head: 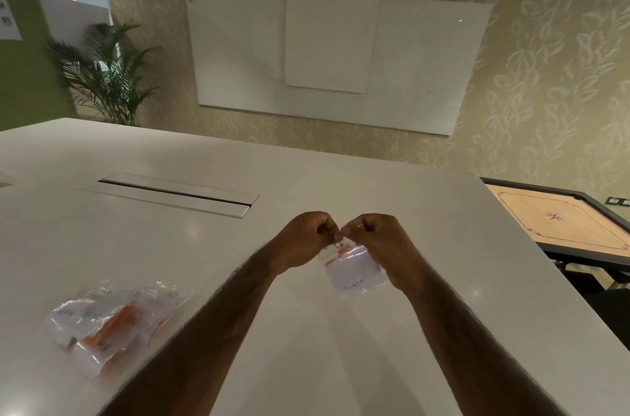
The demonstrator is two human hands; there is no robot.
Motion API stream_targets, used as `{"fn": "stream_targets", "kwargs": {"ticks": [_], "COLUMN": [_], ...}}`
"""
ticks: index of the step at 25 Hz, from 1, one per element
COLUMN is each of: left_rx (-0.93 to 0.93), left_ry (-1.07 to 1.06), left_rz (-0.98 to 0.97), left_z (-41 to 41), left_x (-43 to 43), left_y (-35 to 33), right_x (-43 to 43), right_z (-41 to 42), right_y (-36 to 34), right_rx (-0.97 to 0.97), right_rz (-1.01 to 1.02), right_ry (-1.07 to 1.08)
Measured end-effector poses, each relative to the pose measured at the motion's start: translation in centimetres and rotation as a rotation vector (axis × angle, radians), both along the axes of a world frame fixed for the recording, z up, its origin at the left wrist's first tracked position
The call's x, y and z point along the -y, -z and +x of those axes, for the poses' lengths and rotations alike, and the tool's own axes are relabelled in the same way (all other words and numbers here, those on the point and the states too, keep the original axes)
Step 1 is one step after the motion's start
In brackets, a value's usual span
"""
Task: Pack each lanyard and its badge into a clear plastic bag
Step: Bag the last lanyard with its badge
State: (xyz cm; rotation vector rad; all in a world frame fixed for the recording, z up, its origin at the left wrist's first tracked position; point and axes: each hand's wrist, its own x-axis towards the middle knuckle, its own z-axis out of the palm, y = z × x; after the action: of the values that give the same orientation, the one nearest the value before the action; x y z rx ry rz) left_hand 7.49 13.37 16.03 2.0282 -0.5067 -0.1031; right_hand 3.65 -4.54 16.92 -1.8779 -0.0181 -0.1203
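Sealing looks to be the step: left hand (306, 240) and right hand (380, 243) hold the clear plastic bag (370, 274), badge (351, 276) inside, above the surface's (306, 170) middle, fingers curled, pinching its top edge. Next: press the mouth closed, then lay it by the packed bags (109, 323) near the front-left corner

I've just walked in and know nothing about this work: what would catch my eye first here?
The left hand and right hand meet over the table, pinching the top of a clear bag with a white badge inside. A pile of filled bags, orange showing through, lies at the table's lower left. A carrom board stands to the right.
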Motion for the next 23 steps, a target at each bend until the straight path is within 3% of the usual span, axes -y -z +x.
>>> {"fn": "stream_targets", "kwargs": {"ticks": [9, 15, 19, 23], "left_rx": [-0.018, 0.053, -0.038, 0.020], "left_ry": [0.002, -0.025, -0.001, -0.040], "left_rz": [-0.143, -0.029, -0.081, -0.046], "left_z": [0.4, 0.1, -0.1, -0.3], "left_x": [-0.7, -0.8, -1.1, -0.7], "left_y": [0.3, 0.4, 0.7, 0.3], "right_x": [0.3, 0.7, 1.1, 1.0], "right_z": [0.0, -0.1, -0.5, -0.6], "right_y": [-0.1, -0.2, -0.9, -0.8], "right_rx": [-0.031, -0.021, -0.024, -0.012], "right_rz": [0.090, -0.034, -0.194, -0.167], "right_ry": [0.024, 0.000, -0.068, -0.036]}}
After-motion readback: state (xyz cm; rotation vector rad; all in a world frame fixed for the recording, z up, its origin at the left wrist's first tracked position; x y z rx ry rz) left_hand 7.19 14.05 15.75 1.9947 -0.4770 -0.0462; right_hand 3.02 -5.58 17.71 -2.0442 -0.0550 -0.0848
